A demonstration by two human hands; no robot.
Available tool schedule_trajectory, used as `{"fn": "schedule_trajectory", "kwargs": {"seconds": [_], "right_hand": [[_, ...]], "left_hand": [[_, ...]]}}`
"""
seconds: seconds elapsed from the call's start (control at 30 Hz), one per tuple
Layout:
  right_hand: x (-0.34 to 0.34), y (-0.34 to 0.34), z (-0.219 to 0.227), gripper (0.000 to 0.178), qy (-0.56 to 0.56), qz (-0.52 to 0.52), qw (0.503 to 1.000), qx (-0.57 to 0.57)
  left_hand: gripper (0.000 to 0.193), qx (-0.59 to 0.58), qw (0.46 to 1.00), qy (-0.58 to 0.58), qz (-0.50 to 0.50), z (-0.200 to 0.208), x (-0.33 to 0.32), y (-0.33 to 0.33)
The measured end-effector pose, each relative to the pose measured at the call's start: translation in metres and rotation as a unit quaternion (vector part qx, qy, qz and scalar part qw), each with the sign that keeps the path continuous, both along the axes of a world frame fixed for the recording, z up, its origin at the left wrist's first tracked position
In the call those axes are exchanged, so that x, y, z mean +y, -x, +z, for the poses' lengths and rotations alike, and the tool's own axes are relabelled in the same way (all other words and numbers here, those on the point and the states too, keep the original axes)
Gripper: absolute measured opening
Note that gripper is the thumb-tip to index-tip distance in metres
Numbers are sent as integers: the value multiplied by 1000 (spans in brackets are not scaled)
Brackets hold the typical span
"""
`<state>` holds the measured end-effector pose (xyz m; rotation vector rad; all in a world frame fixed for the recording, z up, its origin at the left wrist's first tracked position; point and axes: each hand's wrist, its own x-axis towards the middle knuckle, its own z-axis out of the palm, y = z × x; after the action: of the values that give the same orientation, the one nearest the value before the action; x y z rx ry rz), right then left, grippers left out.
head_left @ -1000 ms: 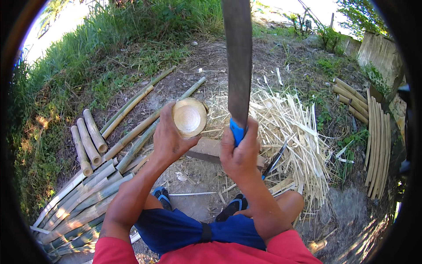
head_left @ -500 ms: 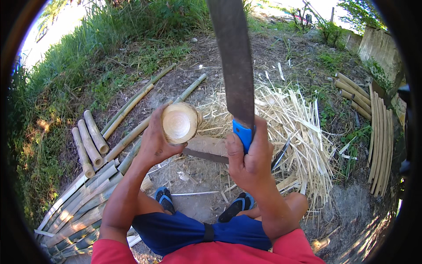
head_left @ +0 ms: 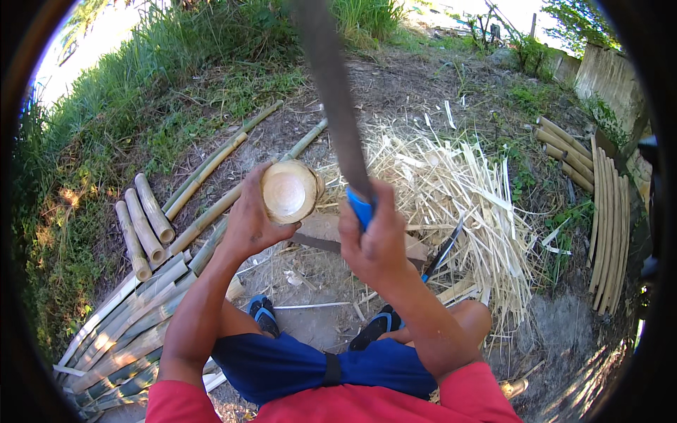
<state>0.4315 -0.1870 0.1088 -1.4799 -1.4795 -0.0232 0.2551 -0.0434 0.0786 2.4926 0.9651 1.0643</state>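
Overhead, machete (head_left: 331, 92) (blue-handled) raised clear above upright bamboo (head_left: 289, 192)

**Bright sun, heavy fisheye bend**

We see hard daylight from the upper left, where the sky blows out white. The pale shavings (head_left: 451, 176) glare; the grass bank (head_left: 63, 233) falls into shade. The raised blade (head_left: 331, 92) is smeared by blur. Black vignette rings the frame, and stacked poles (head_left: 610, 218) curve near the rim.

Left hand (head_left: 248, 220) grips an upright bamboo section (head_left: 289, 191) — right hand (head_left: 377, 243) raises a machete (head_left: 331, 99) (blue-handled).
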Motion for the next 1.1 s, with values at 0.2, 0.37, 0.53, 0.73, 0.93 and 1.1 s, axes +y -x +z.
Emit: {"fn": "schedule_trajectory", "kwargs": {"seconds": [0.2, 0.37, 0.53, 0.73, 0.93, 1.1], "right_hand": [[11, -1, -13, 34, 165, -18, 985, -34], [-12, 3, -23, 36, -94, 34, 994, 48], [32, -28, -82, 30, 287, -46, 955, -49], [1, -28, -84, 33, 186, 8, 981, 59], [-6, -7, -12, 33, -91, 83, 992, 21], [34, -23, -49, 29, 226, 9, 970, -87]], "left_hand": [[111, 27, 999, 20, 11, -1, -3, 3], [112, 18, 1000, 16, 7, -4, 3, 4], [111, 26, 1000, -3, 7, -13, 4, 12], [108, 18, 998, -8, -54, -6, 15, 26], [108, 7, 999, 5, -49, -7, 14, 22], [108, 29, 999, 11, -44, -11, 10, 21]]}}
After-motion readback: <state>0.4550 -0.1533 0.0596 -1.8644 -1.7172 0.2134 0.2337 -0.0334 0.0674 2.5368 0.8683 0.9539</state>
